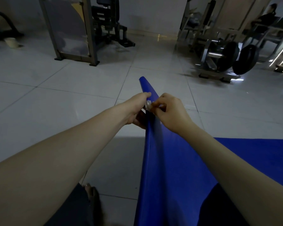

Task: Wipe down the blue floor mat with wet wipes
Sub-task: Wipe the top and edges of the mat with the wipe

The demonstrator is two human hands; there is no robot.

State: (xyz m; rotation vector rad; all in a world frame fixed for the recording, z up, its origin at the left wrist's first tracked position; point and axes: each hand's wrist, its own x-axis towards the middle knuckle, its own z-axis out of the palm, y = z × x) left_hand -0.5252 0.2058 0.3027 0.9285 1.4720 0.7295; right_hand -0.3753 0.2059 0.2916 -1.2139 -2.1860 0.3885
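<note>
The blue floor mat (173,163) is lifted along one edge, which rises towards a far corner near the middle of the view. My left hand (136,110) grips this raised edge from the left, thumb on top. My right hand (170,111) pinches a small crumpled white wet wipe (148,105) against the mat's edge, right beside my left hand. Part of the mat lies flat to the right, under my right forearm.
The floor is pale glossy tile (55,98). A metal-framed gym machine (75,30) stands at the back left, a rack with black weight plates (245,61) at the back right. A small pale bucket (11,42) sits far left. My knees are at the bottom edge.
</note>
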